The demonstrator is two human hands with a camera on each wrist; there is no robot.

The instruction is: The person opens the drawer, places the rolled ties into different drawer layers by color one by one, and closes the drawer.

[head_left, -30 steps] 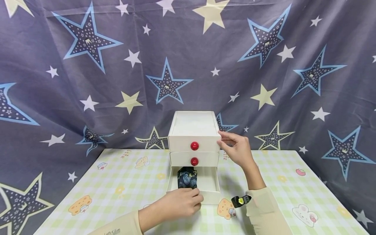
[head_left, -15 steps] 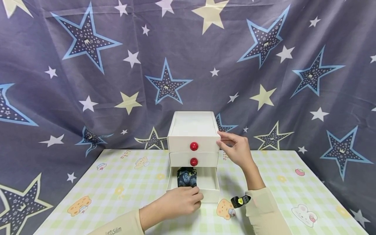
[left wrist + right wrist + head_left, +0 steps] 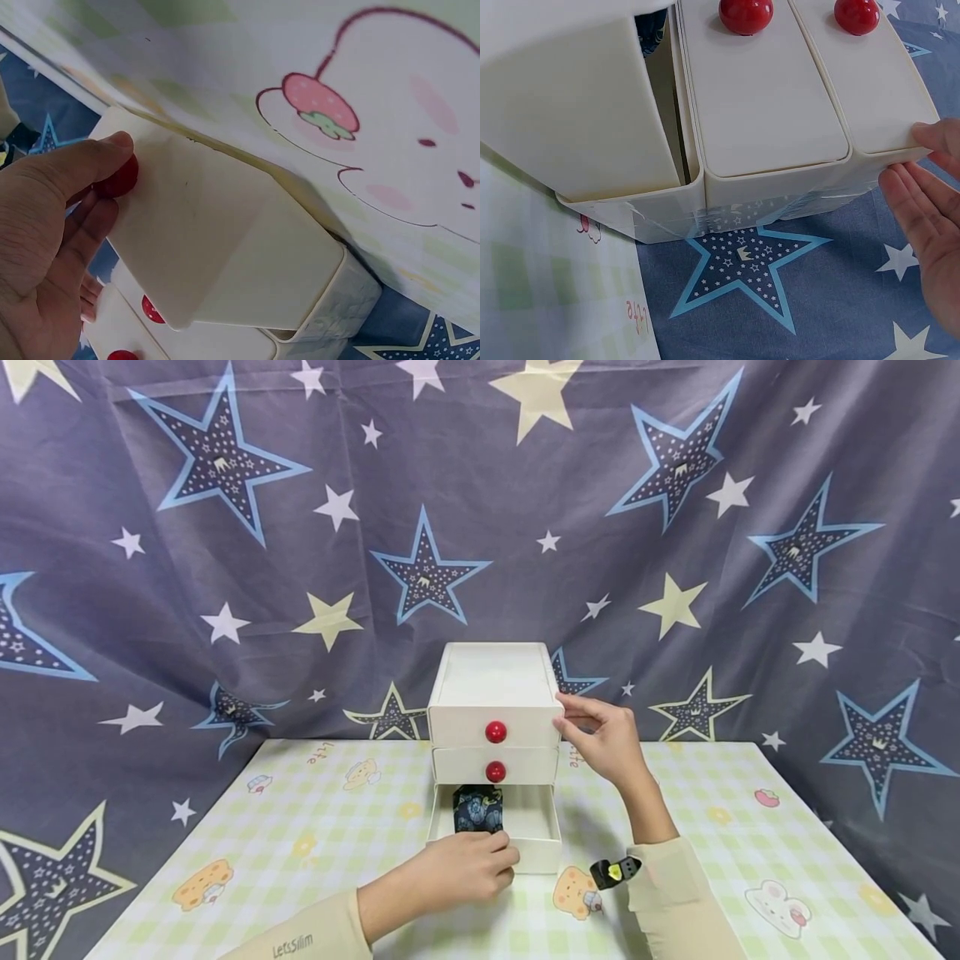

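A small white drawer cabinet (image 3: 495, 677) stands mid-table, its bottom drawer (image 3: 542, 857) pulled out. Inside that drawer, toward the left, lies a folded dark cloth (image 3: 477, 808) with a blue pattern. My left hand (image 3: 457, 870) is in front of the drawer; in the left wrist view its thumb and fingers pinch the red knob (image 3: 120, 181) on the drawer front. At the cabinet's upper right front corner, my right hand (image 3: 603, 739) grips the edge, with the thumb (image 3: 934, 137) on the front face and the fingers along the side.
Above the pulled-out drawer, the middle drawer (image 3: 450, 767) and the top drawer (image 3: 453, 727) are closed, each with a red knob. A checked cloth (image 3: 300, 827) with cartoon prints covers the table. Behind it hangs a dark starry curtain (image 3: 480, 468).
The bottom drawer has slid slightly inward, my left hand moving with it, and a little less of the dark cloth shows. My right hand keeps its place on the cabinet corner.
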